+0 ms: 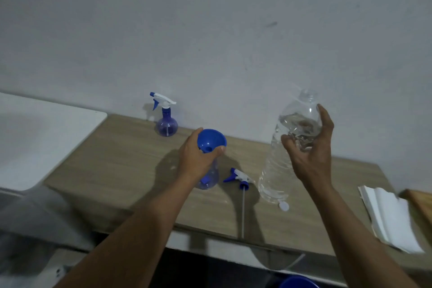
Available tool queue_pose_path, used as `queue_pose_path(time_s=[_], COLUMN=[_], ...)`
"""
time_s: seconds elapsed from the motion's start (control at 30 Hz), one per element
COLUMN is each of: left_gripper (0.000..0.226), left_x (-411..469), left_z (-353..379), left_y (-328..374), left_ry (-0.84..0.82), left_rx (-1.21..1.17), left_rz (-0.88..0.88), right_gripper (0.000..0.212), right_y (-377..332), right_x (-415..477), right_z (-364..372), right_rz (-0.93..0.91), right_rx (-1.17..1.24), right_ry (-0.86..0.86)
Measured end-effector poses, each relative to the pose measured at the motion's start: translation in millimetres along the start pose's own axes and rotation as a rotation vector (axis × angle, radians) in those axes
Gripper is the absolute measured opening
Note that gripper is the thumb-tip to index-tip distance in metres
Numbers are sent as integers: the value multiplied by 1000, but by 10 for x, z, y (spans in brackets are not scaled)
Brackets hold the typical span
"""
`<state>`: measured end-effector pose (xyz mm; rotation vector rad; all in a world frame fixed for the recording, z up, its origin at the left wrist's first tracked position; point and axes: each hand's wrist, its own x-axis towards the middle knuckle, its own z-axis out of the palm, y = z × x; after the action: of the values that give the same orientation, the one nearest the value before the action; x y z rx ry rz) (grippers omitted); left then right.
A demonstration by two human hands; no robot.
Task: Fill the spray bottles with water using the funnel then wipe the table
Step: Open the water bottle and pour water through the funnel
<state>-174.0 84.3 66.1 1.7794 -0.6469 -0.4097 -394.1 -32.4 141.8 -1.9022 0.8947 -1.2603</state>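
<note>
Funnel (pixel 211 140) was solid blue. Far spray bottle (pixel 166 124) had a translucent violet-blue body, white head, blue trigger. Loose spray head (pixel 238 176) was white with blue trigger. Water bottle (pixel 292 147) was clear, its cap (pixel 284 206) white. Tabletop (pixel 117 159) showed pale wood grain. Paper stack (pixel 392 217) was white.

At frame centre, our left hand (pixel 198 156) grips the blue funnel (pixel 211 140), which is seated in the neck of a spray bottle (pixel 209 177). At right, our right hand (pixel 308 147) holds the uncapped water bottle (pixel 278 166), tilted. A detached spray head (pixel 238 176) lies on the surface (pixel 117 159) between the two bottles. A second spray bottle (pixel 166 121), trigger head fitted, stands by the wall.
</note>
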Motion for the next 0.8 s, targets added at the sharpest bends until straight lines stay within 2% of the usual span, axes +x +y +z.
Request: queue_pose_path(time_s=[0.2, 0.4, 0.5, 0.63, 0.8], left_gripper=[103, 91, 71, 58, 71], left_x=[74, 142, 140, 143, 157], left_z=[-72, -95, -128, -181, -190], left_y=[-9, -42, -38, -31, -38], left_ry=[-55, -67, -81, -120, -141], left_rx=[30, 26, 36, 41, 23], left_rz=[-2, -9, 14, 67, 86], right_gripper=[93, 91, 91, 94, 95], right_y=[-180, -309, -320, -290, -202], right_x=[-71, -42, -62, -96, -143], right_z=[60, 93, 143, 200, 239], right_rz=[-37, -26, -5, -3, 11], right_rx=[-40, -127, -170, -285, -327], right_ry=[-47, -220, -366, -541, -613])
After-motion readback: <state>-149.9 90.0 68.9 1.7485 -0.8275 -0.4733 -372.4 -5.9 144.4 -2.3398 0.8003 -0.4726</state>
